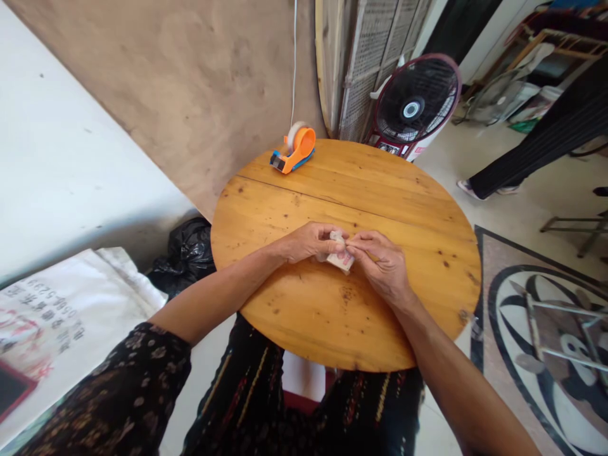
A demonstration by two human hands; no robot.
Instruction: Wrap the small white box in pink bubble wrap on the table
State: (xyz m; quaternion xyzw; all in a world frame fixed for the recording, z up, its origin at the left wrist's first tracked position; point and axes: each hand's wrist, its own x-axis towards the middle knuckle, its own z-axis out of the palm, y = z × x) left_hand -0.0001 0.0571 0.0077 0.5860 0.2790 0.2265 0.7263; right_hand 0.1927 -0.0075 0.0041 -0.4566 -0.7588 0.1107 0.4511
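Over the middle of the round wooden table (294, 304), my left hand (313, 242) holds a small pale packet (341, 258) with faint reddish print. Its fingers are wrapped round the packet's upper left part, which they partly hide. My right hand (382, 263) is closed in a pinch at the packet's upper right edge, against the left fingertips. What the right fingertips grip is too small to make out. An orange tape dispenser (300, 149) with a roll of tape stands at the table's far left edge.
Behind the table stands a dark red fan (415, 104). Black plastic bags (187, 250) and a white printed sack (80, 310) lie to the left. A person's legs in dark trousers (532, 136) show at the upper right. A metal-framed stool (565, 329) is on the right.
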